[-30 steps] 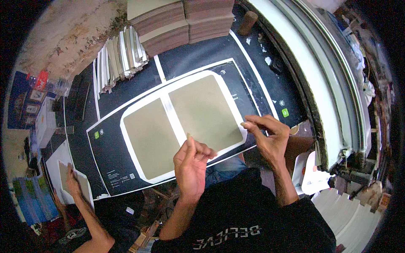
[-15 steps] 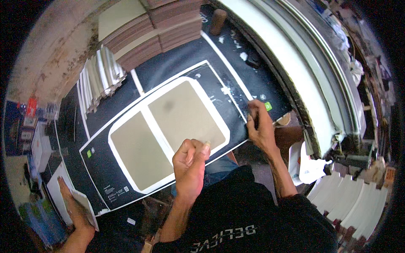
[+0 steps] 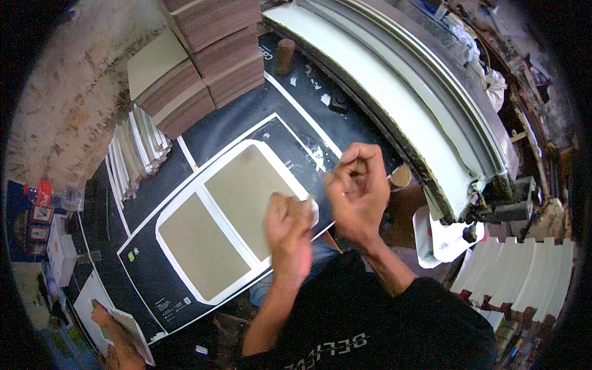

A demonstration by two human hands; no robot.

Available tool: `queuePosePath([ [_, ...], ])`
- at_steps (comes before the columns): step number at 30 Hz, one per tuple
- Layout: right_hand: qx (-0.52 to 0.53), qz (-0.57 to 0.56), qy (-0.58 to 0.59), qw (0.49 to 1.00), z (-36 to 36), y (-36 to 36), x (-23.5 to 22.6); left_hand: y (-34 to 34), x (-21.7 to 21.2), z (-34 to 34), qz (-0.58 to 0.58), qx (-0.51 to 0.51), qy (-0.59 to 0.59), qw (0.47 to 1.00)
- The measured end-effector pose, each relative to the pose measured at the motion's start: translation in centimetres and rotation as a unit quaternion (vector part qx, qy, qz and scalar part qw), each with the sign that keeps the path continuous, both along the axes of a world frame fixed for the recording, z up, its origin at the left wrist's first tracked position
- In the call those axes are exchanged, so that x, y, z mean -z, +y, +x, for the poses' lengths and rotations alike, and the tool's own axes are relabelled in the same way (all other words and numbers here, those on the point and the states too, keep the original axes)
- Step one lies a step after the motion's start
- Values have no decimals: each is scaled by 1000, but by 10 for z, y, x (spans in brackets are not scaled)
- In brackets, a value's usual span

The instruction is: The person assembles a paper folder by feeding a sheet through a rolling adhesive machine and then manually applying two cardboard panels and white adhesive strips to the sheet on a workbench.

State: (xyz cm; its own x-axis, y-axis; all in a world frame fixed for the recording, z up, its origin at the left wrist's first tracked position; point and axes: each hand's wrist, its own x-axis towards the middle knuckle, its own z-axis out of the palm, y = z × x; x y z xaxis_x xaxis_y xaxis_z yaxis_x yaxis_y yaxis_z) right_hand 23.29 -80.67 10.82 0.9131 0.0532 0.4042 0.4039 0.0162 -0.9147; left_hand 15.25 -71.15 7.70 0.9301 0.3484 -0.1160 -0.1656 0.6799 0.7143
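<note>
Cluttered workbench: far left, a co-worker's hand [image 3: 102, 313] grips white sheets. My left hand [image 3: 288, 227] presses, fingers curled, on the black sheet's [image 3: 185, 154] two grey boards [image 3: 237, 191], pinning them. My right hand [image 3: 357, 188] hovers fisted; contents unclear.

A rough, crumbling plaster wall [image 3: 68, 105] is running along the far left, catching pale daylight. Stacks of brown board [image 3: 203, 55] are piling up at the back of the counter [image 3: 290, 92], with a sheaf of white sheets [image 3: 132, 154] leaning beside them. A long, curved, pale green machine frame [image 3: 419, 105] is sweeping across the right. White folded pieces [image 3: 524, 277] are standing in a row at lower right.
</note>
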Motion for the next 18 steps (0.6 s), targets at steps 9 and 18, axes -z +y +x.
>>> queuePosePath([
  [9,-242,-265,-67,931,-35,32,-7,-20,-15,-9,-140,-62,24,988],
  [18,-249,-230,126,932,-14,29,19,169,18,76,703,4,76,707],
])
